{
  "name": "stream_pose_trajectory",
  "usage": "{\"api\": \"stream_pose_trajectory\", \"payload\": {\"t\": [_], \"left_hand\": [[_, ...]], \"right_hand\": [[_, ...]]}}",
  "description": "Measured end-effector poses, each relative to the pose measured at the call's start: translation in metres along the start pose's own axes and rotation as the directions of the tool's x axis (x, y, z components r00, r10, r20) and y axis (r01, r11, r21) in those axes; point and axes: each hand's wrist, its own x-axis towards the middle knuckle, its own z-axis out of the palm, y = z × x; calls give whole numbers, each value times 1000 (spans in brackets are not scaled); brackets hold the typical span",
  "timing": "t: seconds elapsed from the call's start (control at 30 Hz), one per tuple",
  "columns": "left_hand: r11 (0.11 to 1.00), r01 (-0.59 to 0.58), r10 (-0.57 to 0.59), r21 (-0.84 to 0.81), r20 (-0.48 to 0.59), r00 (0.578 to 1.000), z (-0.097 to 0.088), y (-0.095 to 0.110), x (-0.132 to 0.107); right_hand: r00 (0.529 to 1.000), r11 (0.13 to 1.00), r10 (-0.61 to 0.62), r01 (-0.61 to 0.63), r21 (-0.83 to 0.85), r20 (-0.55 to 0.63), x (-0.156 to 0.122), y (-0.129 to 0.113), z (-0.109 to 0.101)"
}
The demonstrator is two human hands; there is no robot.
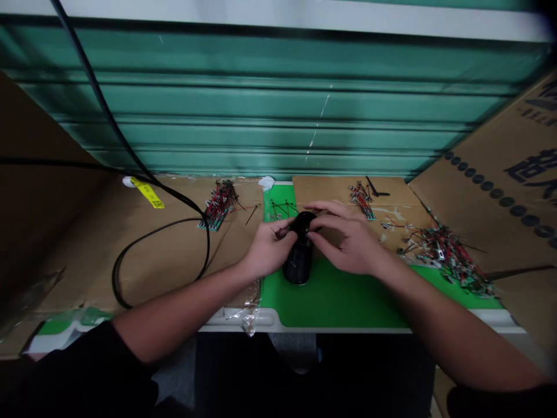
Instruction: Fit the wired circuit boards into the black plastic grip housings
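A glossy black cylindrical object (298, 261) stands on the green work surface (348, 299), slightly tilted, between my two hands. My left hand (275, 245) is closed at its upper left side, the thumb pressed on it near the top. At the upper right, my right hand (343, 235) has its thumb and index finger pinched at the object's top, with the other fingers bent over it. Whether a small part sits between those fingertips is too dim to make out. Just behind lie several thin black wire pieces (282, 208) on the green strip.
Bundles of small circuit boards with red and black wires lie at the left (220, 203), back right (362, 199) and far right (452, 255). A black cable (115, 273) with a yellow tag (148, 193) loops over the cardboard at left. Cardboard walls (500, 174) and a green panel (243, 104) enclose the table.
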Motion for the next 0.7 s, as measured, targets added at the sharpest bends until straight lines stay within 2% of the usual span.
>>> {"api": "stream_pose_trajectory", "payload": {"t": [0.07, 0.17, 0.3, 0.47, 0.6, 0.7], "left_hand": [[1000, 19, -19, 11, -1, 1000, 0, -2, 0], [1000, 21, -21, 16, -4, 1000, 0, -3, 0], [1000, 20, -20, -11, 6, 1000, 1, -3, 0], [995, -15, 15, -97, 1, 1000, 0, -6, 2], [998, 1, 0, -65, 16, 1000, -2, -10, 4], [998, 35, -33, -49, 28, 999, -2, -12, 4]], "right_hand": [[998, 1000, 25, -25, 7, -65, 1, -1, -1], [994, 999, -29, 25, -35, -106, 2, 3, 0], [992, 989, -99, 89, -117, -79, 0, 14, 5], [997, 990, -81, 82, -116, 14, -4, 22, 10], [999, 1000, -7, 8, -28, 32, -3, 16, 9], [987, 984, 163, -162, 79, -5, -1, 12, 7]]}}
